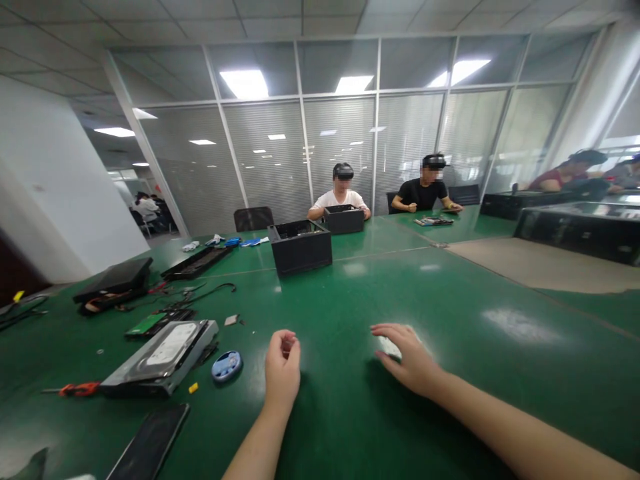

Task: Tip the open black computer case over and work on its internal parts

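Observation:
My left hand (283, 367) is over the green table (340, 413) with its fingers curled together; whether anything small is inside them is hidden. To the right, my right hand (407, 357) is held with thumb and fingers apart and nothing between them. Left of my left hand lies a round blue dish (227, 367), with a small yellow piece (193, 387) beside it. Further left is a silver hard drive (167, 353), and a red-handled screwdriver (80, 389) touches its near left side.
A black phone (149, 443) lies at the near left. Behind the drive are a green circuit board (147, 325) and cables. Ahead stands an open black case (301, 250). Two people sit across the table; more black cases (580, 230) stand at the right.

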Motion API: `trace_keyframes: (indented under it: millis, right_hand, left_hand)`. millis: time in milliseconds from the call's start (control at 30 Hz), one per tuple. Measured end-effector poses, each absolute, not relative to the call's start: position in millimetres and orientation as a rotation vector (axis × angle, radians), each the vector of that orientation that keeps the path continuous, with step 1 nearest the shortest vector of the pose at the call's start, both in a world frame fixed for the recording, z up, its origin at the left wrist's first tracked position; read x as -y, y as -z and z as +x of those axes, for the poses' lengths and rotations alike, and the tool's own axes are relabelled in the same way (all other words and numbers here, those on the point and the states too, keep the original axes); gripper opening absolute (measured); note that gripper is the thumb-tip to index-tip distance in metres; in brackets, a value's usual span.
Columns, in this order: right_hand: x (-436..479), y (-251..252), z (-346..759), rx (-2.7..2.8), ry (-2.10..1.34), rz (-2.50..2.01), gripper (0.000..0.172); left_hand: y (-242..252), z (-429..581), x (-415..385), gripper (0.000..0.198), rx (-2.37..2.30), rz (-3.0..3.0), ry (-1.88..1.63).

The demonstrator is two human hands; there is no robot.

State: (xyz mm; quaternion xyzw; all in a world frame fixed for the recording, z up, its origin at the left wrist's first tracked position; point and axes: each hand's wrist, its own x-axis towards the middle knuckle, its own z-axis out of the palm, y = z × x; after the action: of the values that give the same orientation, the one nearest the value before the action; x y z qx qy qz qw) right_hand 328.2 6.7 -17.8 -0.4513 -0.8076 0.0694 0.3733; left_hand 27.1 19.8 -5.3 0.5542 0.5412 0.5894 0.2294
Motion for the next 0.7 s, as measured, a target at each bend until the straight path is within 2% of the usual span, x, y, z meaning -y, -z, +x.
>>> trace_keyframes:
  millis: [267,567,633,700]
  right_hand:
    - [6,2,409,1.937,0.028,-1.383,0.049]
    - [-52,-77,438,1.869,0.596,-1.474,0.068]
    - [-65,-88,448,1.908,0.659,-1.625,0.067]
    - [-75,-93,456,1.967,0.67,-1.787,0.059]
  left_hand:
    - [10,28,-21,0.018,-1.469,1.601,-1.561]
    - [11,24,-25,0.023,-1.488,1.618,-1.493]
    - [12,23,-28,0.025,-1.489,1.618,-1.476]
    - [14,22,-31,0.026,-1.494,1.622,-1.467]
